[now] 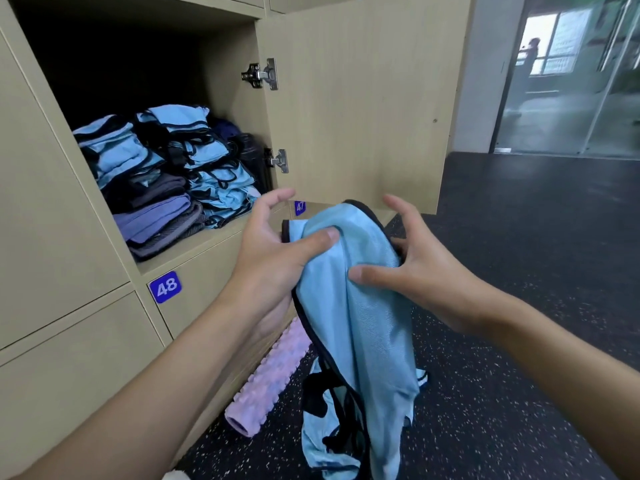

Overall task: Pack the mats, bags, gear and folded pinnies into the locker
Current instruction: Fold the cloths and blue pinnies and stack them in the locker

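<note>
A light blue pinny (360, 306) with black trim hangs unfolded in front of me, its lower end trailing toward the floor. My left hand (273, 251) pinches its top edge with the thumb, while my right hand (412, 265) holds the other side, thumb pressed on the cloth and fingers behind it. The open locker (221, 237) at upper left holds stacks of folded blue pinnies (207, 168) and folded purple and grey mats (159, 216). Dark gear (249, 150) sits at the locker's right back.
The locker door (356, 98) stands open to the right of the compartment. A pink ridged foam roller (270, 375) lies on the dark speckled floor against the lockers below door 48 (165, 287). Glass doors (568, 81) are at far right.
</note>
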Action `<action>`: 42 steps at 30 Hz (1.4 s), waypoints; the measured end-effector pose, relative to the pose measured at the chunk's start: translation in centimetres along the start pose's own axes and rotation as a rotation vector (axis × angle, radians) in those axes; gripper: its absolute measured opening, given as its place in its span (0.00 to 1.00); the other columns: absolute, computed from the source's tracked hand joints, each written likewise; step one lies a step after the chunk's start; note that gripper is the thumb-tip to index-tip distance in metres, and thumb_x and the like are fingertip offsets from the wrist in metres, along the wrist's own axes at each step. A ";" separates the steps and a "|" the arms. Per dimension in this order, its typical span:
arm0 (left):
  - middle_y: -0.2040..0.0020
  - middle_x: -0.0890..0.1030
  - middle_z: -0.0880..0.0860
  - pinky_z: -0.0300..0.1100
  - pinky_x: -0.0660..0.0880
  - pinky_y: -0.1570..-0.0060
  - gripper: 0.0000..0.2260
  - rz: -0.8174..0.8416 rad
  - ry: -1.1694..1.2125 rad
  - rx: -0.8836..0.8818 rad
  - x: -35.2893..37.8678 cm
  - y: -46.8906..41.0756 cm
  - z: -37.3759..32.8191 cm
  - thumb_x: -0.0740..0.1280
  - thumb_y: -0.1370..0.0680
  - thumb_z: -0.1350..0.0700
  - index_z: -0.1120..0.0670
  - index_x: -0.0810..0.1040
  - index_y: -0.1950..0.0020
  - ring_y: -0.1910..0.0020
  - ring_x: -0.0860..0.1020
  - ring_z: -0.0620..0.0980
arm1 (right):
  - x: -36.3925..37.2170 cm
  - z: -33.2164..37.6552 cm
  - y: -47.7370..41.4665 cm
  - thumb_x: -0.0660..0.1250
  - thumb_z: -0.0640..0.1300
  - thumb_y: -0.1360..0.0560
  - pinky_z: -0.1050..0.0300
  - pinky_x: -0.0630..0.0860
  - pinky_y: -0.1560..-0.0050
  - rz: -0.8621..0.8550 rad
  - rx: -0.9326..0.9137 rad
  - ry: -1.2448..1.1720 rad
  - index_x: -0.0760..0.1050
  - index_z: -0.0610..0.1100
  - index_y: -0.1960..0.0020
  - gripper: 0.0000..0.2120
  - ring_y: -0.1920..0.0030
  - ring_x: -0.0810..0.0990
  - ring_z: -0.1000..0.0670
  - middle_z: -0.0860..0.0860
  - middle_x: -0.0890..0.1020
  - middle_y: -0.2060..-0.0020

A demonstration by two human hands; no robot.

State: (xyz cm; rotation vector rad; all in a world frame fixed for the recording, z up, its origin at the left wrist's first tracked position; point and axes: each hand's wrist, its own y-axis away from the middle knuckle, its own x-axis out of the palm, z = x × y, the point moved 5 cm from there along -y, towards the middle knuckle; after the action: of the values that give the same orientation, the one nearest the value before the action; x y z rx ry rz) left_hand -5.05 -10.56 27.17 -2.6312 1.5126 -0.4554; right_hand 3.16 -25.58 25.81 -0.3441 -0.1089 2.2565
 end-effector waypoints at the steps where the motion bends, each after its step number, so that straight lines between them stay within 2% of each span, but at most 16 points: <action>1: 0.52 0.85 0.61 0.50 0.83 0.54 0.29 -0.014 0.016 0.008 -0.2 -0.1 -0.4 0.73 0.28 0.69 0.48 0.70 0.32 0.58 0.84 0.54 | 0.2 -0.3 0.0 0.78 0.40 0.32 0.57 0.82 0.54 0.013 0.020 -0.014 0.53 0.65 0.26 0.48 0.53 0.86 0.52 0.49 0.83 0.49; 5: 0.48 0.84 0.62 0.51 0.82 0.49 0.27 -0.113 0.060 -0.003 -1.3 -0.5 -0.9 0.73 0.27 0.69 0.49 0.70 0.33 0.57 0.83 0.54 | 0.5 -0.7 -0.2 0.74 0.35 0.28 0.45 0.83 0.50 -0.057 0.000 -0.081 0.57 0.61 0.26 0.42 0.53 0.86 0.46 0.45 0.84 0.47; 9: 0.52 0.85 0.60 0.50 0.83 0.54 0.27 -0.193 0.095 -0.027 -1.9 -0.7 -0.8 0.73 0.27 0.70 0.52 0.70 0.33 0.61 0.84 0.53 | -0.3 0.0 -0.4 0.68 0.33 0.23 0.37 0.81 0.49 -0.220 -0.110 -0.118 0.57 0.62 0.30 0.35 0.53 0.84 0.37 0.43 0.84 0.50; 12: 0.57 0.86 0.57 0.50 0.83 0.55 0.26 -0.187 0.091 -0.044 -1.6 -0.6 -0.9 0.74 0.27 0.69 0.52 0.71 0.34 0.61 0.84 0.53 | -0.1 -0.1 -0.3 0.73 0.38 0.26 0.43 0.82 0.47 -0.200 -0.115 -0.121 0.53 0.65 0.26 0.41 0.51 0.85 0.43 0.44 0.83 0.46; 15: 0.56 0.86 0.57 0.52 0.82 0.55 0.25 -0.170 0.057 -0.058 -1.3 -0.4 -1.0 0.74 0.27 0.67 0.51 0.71 0.35 0.60 0.84 0.54 | 0.8 -0.2 -0.3 0.77 0.38 0.30 0.52 0.79 0.40 -0.145 -0.121 -0.027 0.52 0.64 0.24 0.48 0.45 0.82 0.55 0.56 0.76 0.40; 19: 0.53 0.85 0.55 0.48 0.83 0.54 0.29 -0.206 0.041 -0.103 -1.5 -0.6 -0.4 0.77 0.28 0.61 0.50 0.68 0.32 0.61 0.84 0.50 | 0.4 0.0 -0.5 0.73 0.33 0.28 0.51 0.83 0.49 -0.217 -0.154 -0.078 0.54 0.62 0.25 0.44 0.52 0.84 0.49 0.47 0.78 0.44; 22: 0.46 0.84 0.54 0.43 0.81 0.62 0.40 -0.103 0.037 -0.305 -0.8 0.0 1.6 0.77 0.29 0.57 0.45 0.57 0.24 0.61 0.85 0.48 | -0.2 0.1 -0.7 0.73 0.34 0.27 0.45 0.83 0.49 -0.284 -0.161 -0.097 0.55 0.63 0.27 0.42 0.52 0.84 0.42 0.42 0.81 0.47; 24: 0.47 0.84 0.56 0.45 0.80 0.64 0.45 -0.035 0.065 -0.413 -0.1 0.6 3.0 0.75 0.28 0.61 0.43 0.51 0.21 0.61 0.84 0.51 | -0.9 0.0 -0.8 0.73 0.36 0.28 0.44 0.81 0.46 -0.352 -0.158 -0.070 0.55 0.64 0.27 0.42 0.52 0.83 0.43 0.45 0.80 0.49; 26: 0.51 0.85 0.58 0.48 0.81 0.64 0.45 -0.035 0.120 -0.389 0.2 0.6 3.0 0.73 0.27 0.68 0.43 0.51 0.21 0.61 0.84 0.53 | -1.6 -0.5 -1.0 0.74 0.40 0.29 0.44 0.79 0.41 -0.383 -0.144 -0.051 0.53 0.66 0.26 0.44 0.47 0.82 0.46 0.47 0.78 0.44; 29: 0.52 0.83 0.56 0.46 0.81 0.68 0.42 -0.146 0.189 -0.229 -0.4 -0.2 1.6 0.71 0.26 0.70 0.41 0.56 0.22 0.63 0.85 0.50 | -1.1 -1.4 -1.4 0.80 0.52 0.37 0.42 0.73 0.33 -0.214 -0.069 -0.028 0.51 0.71 0.28 0.51 0.33 0.75 0.48 0.49 0.71 0.30; 31: 0.46 0.82 0.53 0.49 0.81 0.65 0.41 -0.210 0.160 -0.204 -1.0 -0.4 1.4 0.74 0.26 0.63 0.39 0.55 0.23 0.62 0.85 0.47 | -0.3 -2.0 -1.4 0.80 0.47 0.37 0.42 0.75 0.35 -0.122 -0.049 0.008 0.51 0.71 0.27 0.51 0.33 0.75 0.47 0.50 0.69 0.28; 34: 0.39 0.81 0.53 0.51 0.80 0.53 0.46 -0.139 0.144 -0.318 -0.6 0.0 2.7 0.77 0.28 0.55 0.36 0.49 0.22 0.53 0.85 0.49 | -0.3 -1.9 -1.5 0.77 0.40 0.32 0.41 0.73 0.34 -0.207 -0.120 -0.007 0.54 0.66 0.26 0.46 0.31 0.73 0.44 0.47 0.68 0.28; 37: 0.45 0.84 0.57 0.58 0.80 0.47 0.47 -0.024 0.084 -0.390 0.4 0.7 4.3 0.75 0.28 0.65 0.37 0.49 0.22 0.53 0.85 0.54 | -1.3 -1.3 -1.4 0.76 0.42 0.31 0.42 0.68 0.29 -0.341 -0.163 -0.034 0.55 0.62 0.26 0.44 0.27 0.66 0.48 0.50 0.66 0.28; 38: 0.45 0.84 0.58 0.60 0.80 0.46 0.47 -0.009 0.065 -0.370 0.6 0.7 4.4 0.73 0.28 0.68 0.37 0.51 0.23 0.53 0.85 0.55 | -1.6 -1.4 -1.5 0.76 0.42 0.30 0.43 0.67 0.28 -0.366 -0.158 -0.030 0.54 0.61 0.25 0.44 0.27 0.65 0.50 0.51 0.65 0.28; 40: 0.43 0.82 0.60 0.56 0.82 0.51 0.45 -0.066 0.062 -0.293 0.3 0.2 3.8 0.70 0.27 0.72 0.37 0.54 0.23 0.55 0.85 0.55 | -1.5 -1.5 -1.5 0.77 0.45 0.31 0.44 0.66 0.27 -0.298 -0.115 -0.026 0.51 0.62 0.24 0.47 0.27 0.65 0.51 0.51 0.63 0.26; 42: 0.42 0.80 0.60 0.51 0.83 0.57 0.41 -0.181 0.085 -0.197 -0.8 -0.4 2.7 0.70 0.25 0.70 0.38 0.57 0.24 0.55 0.86 0.54 | -0.6 -1.8 -1.7 0.79 0.43 0.32 0.44 0.73 0.32 -0.163 -0.063 -0.011 0.50 0.64 0.24 0.50 0.32 0.73 0.49 0.48 0.69 0.28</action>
State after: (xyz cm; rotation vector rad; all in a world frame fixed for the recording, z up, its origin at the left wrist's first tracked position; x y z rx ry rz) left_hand -4.26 -9.92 24.49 -2.9536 1.4151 -0.4580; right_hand 5.27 -25.05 24.56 -0.3436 -0.2064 2.0975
